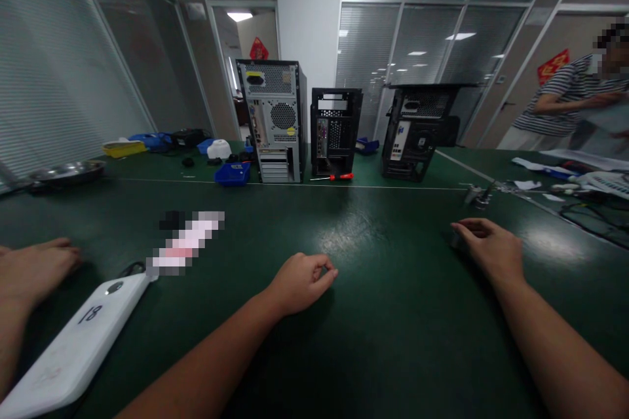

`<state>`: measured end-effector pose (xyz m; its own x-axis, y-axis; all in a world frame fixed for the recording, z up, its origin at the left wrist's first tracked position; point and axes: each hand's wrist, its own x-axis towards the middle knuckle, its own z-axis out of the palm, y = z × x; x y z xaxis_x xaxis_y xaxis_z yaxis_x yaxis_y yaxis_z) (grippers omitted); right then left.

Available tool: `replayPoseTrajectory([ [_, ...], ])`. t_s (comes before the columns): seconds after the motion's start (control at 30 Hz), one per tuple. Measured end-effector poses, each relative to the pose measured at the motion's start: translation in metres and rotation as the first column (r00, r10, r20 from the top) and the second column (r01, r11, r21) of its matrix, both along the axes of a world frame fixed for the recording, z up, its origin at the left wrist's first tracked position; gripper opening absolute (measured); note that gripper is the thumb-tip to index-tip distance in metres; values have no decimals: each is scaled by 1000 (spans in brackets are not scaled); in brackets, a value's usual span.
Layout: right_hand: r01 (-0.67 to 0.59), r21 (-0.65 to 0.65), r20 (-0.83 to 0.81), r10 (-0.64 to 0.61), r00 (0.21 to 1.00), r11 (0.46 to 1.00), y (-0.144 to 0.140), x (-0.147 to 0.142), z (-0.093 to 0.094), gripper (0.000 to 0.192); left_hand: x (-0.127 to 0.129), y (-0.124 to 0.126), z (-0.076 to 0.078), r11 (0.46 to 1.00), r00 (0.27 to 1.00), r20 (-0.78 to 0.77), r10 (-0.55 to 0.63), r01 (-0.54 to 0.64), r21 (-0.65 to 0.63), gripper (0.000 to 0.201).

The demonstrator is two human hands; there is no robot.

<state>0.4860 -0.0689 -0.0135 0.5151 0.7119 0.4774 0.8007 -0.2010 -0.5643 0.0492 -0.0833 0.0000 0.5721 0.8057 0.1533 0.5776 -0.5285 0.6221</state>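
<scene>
My left hand (301, 281) rests on the green table (383, 314) near its middle. It is curled into a loose fist, thumb against forefinger, with nothing visible in it. My right hand (489, 250) lies palm down further right, its fingers closed over a small dark object (455, 240) that is mostly hidden. A white flat device (73, 347) marked "18" lies at the lower left, nearest my left forearm. Another hand (37, 268) rests flat on the table at the far left edge.
Three computer cases (275, 121) (335, 131) (415, 131) stand at the back with a red-handled screwdriver (339, 177) in front. Blue trays (232, 173) and a metal bowl (69, 172) sit back left. Small metal parts (476, 195) and cables lie right, near a person in a striped shirt (565, 101).
</scene>
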Motion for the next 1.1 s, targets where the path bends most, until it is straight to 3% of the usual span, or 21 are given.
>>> replayPoseTrajectory([
  [0.13,45,-24,-29,-46,999,999,0,2,-1,34,0,1,-1,1000,1000,-9,-4,5,17,29],
  [0.33,69,79,-180,-53,982,995,4,7,-8,41,0,1,-1,1000,1000,-7,1,-1,9,29],
  [0.5,80,115,-95,-69,993,990,3,6,-9,43,0,0,0,1000,1000,-9,-7,7,7,28],
  [0.87,-58,-50,151,64,986,997,-5,4,-1,44,0,0,2,1000,1000,-17,-1,1,-4,30],
  [1.1,3,-109,-26,-6,1000,994,-4,6,2,38,0,1,0,1000,1000,-28,-5,5,13,30],
])
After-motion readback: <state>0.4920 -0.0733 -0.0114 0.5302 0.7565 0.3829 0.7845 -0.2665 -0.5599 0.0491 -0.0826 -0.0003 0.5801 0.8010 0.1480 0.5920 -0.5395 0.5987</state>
